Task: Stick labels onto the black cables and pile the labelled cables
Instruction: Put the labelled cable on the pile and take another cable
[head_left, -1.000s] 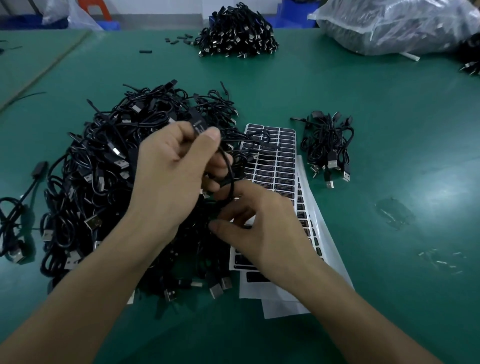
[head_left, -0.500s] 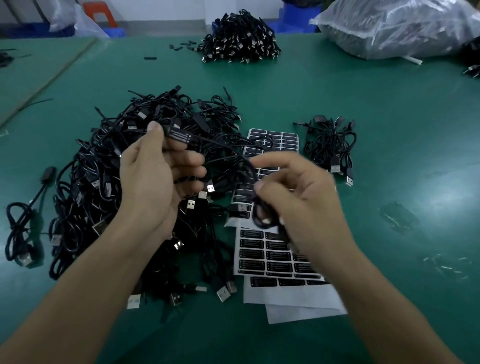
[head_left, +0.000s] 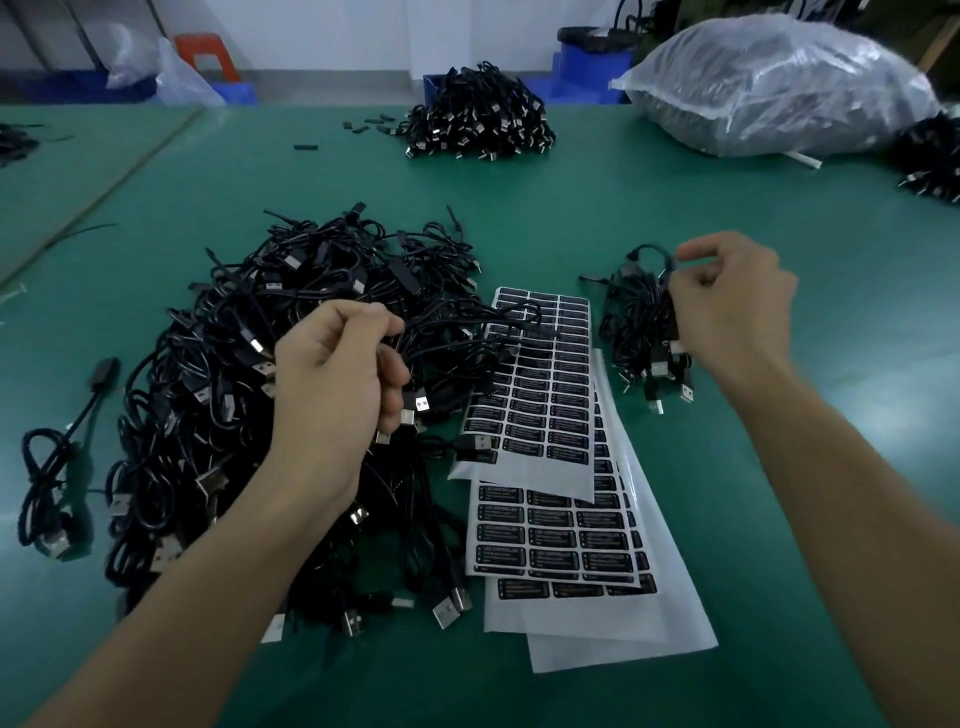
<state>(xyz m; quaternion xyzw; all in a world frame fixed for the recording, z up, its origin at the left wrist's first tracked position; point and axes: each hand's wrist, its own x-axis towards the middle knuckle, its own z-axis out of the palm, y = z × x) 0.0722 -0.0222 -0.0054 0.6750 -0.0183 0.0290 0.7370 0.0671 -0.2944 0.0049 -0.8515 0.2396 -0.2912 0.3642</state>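
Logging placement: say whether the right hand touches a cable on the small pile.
Touching. The head view shows the right hand pinching a cable atop the small pile.

On the green bench (head_left: 675, 208), the left hand (head_left: 337, 374) curls its fingers round cable strands (head_left: 457, 318) at the right side of the big heap of black cables (head_left: 218, 374). The right hand (head_left: 732, 306) pinches a looped cable (head_left: 647, 250) atop the small pile (head_left: 634, 322). Label sheets (head_left: 550, 395) lie fanned between heap and pile. Another cable pile (head_left: 478, 122) and a plastic bag (head_left: 779, 83) sit near the far edge.
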